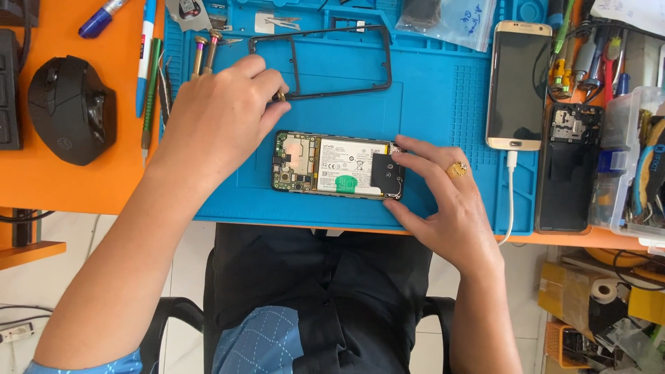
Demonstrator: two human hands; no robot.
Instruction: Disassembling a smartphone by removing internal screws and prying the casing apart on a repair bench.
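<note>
2 hands are working the opened phone [337,165] lying on the blue mat [443,104]: right hand [443,201] is bracing its end with spread fingers, steadying it, while left hand [222,114] is pinching a small brass-tipped tool [280,96] just above it.

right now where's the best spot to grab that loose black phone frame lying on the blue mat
Probably the black phone frame by its far right long rail, coming from the right. It lies flat on the blue mat, a thin hollow rectangle, and that side is free; the left hand covers its lower left corner.
</note>
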